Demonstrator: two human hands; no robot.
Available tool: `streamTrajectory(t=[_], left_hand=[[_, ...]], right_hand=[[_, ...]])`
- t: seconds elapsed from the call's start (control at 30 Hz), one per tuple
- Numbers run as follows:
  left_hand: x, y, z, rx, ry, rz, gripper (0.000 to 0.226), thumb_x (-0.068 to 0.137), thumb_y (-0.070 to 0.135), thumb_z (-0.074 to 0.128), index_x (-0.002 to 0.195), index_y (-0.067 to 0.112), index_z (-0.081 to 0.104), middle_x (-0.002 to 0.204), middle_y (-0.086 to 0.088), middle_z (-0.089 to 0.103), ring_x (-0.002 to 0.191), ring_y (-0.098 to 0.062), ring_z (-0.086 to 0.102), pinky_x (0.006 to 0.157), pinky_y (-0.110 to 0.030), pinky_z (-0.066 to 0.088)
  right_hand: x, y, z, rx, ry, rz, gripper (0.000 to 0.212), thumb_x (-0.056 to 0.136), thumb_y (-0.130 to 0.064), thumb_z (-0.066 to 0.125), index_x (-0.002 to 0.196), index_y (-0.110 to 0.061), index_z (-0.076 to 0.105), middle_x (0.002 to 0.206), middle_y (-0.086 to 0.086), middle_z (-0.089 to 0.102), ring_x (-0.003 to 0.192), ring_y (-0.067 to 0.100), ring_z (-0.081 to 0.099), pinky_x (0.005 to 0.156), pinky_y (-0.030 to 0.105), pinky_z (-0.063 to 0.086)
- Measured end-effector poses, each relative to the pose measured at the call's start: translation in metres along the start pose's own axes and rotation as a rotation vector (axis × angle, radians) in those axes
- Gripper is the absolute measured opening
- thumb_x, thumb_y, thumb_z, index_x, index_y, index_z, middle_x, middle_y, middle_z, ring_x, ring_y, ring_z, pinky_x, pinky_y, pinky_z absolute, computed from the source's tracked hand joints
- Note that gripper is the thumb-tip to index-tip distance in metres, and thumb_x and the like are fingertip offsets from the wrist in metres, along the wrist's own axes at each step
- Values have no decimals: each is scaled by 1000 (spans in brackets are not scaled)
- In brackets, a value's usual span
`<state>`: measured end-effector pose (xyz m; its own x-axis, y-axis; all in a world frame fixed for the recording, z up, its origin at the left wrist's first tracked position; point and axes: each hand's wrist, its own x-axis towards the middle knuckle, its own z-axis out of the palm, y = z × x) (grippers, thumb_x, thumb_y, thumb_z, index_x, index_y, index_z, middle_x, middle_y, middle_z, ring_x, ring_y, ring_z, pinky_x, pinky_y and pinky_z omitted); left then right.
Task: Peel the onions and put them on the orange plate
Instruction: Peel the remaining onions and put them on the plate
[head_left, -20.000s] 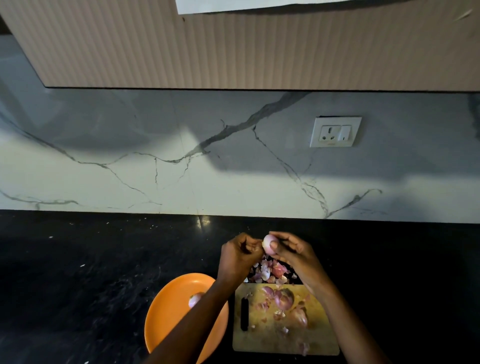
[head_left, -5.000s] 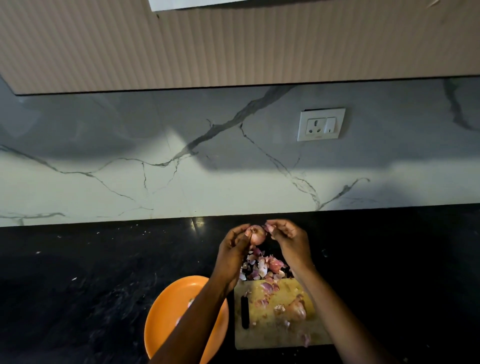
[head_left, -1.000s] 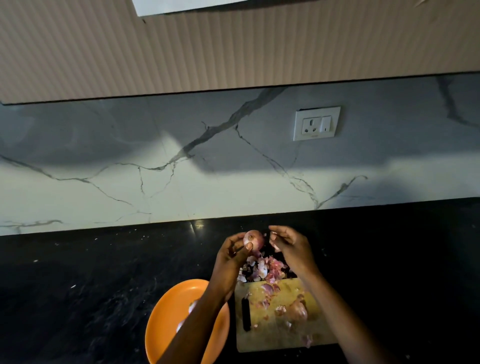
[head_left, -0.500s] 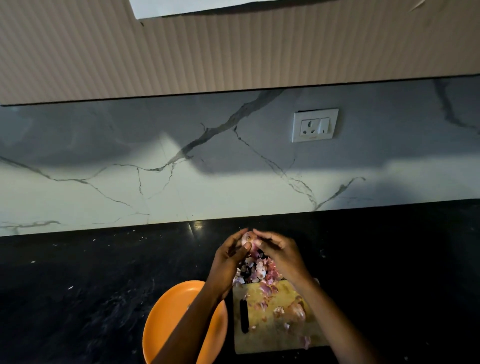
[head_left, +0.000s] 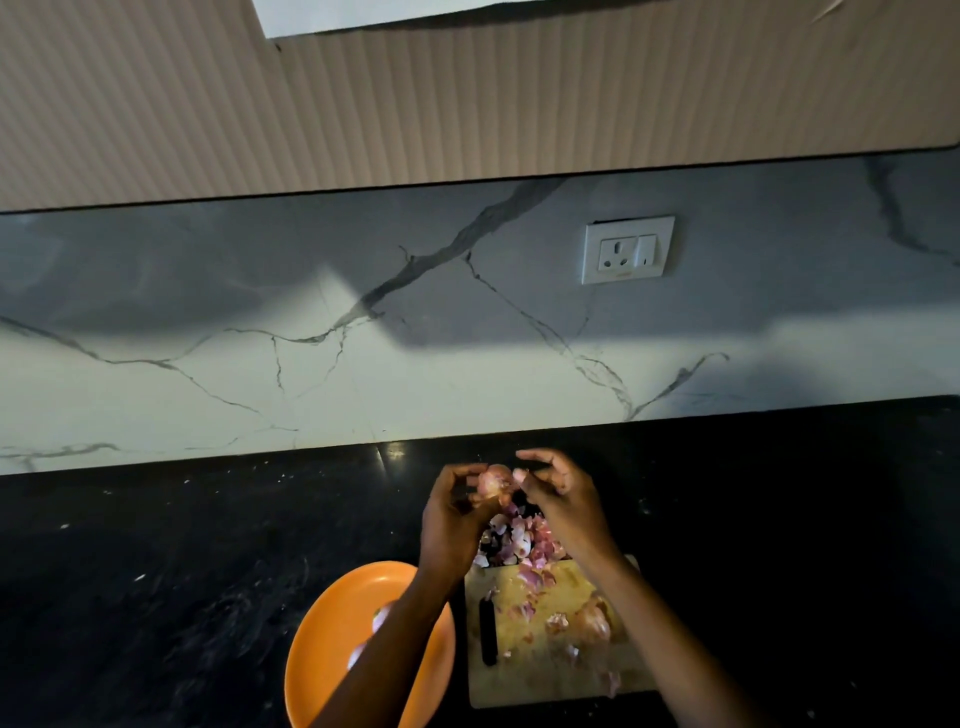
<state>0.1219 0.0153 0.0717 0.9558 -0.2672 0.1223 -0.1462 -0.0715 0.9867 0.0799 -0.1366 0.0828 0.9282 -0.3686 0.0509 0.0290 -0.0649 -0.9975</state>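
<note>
My left hand (head_left: 451, 519) grips a small pink onion (head_left: 493, 482) above the black counter. My right hand (head_left: 563, 499) pinches a bit of skin (head_left: 519, 475) at the onion's right side. Below the hands lies a heap of pink peelings (head_left: 519, 540). An unpeeled onion (head_left: 592, 621) rests on the wooden cutting board (head_left: 524, 675). The orange plate (head_left: 332, 623) stands left of the board, with pale peeled onions (head_left: 380, 618) on it, partly hidden by my left forearm.
A black knife handle (head_left: 487, 631) lies along the board's left side. The black counter (head_left: 182, 571) runs to a marble backsplash with a white socket (head_left: 627, 249). A ribbed cabinet hangs above.
My right hand has shifted slightly right off the onion's top and now pulls skin at its side. The left hand keeps its hold on the onion.
</note>
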Motion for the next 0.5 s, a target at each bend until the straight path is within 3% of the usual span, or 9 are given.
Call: streamTrajectory(t=[0.07,0.2,0.33,0.43,0.5], left_hand=[[2,-1,-1,39,-7,27,39,82,6,79,115,18,62,112,1,69,101,-10,68,83,-28,59],[3,-4,-1,94,-13,37,42,80,8,82,117,19,64,115,2,66,101,-7,67,87,-33,59],[4,-9,-1,111,-10,18,42,81,21,83,120,21,67,112,2,69,102,-8,68,89,-39,59],[4,-5,-3,65,-30,-21,40,82,38,79,119,28,69,112,0,71,106,-15,69,92,-46,58],[3,-2,-1,-7,-35,-43,29,87,30,76,116,27,72,111,-2,72,106,-17,69,94,-48,57]], right_hand=[[-1,0,2,6,-12,18,25,95,-17,68,120,-21,66,104,-2,74,94,8,72,72,22,58],[1,1,0,5,2,19,18,98,-26,64,115,-27,69,110,-6,71,104,10,68,83,29,59],[-3,-4,-3,-14,-118,43,23,95,-34,65,114,-22,72,107,-7,75,102,5,69,85,22,57],[-4,-4,-5,52,-128,80,26,92,-27,71,117,-22,71,112,-7,74,107,5,68,86,21,56],[-4,-1,-5,83,-110,84,27,91,-24,72,117,-21,73,114,-6,75,110,7,68,92,25,55]])
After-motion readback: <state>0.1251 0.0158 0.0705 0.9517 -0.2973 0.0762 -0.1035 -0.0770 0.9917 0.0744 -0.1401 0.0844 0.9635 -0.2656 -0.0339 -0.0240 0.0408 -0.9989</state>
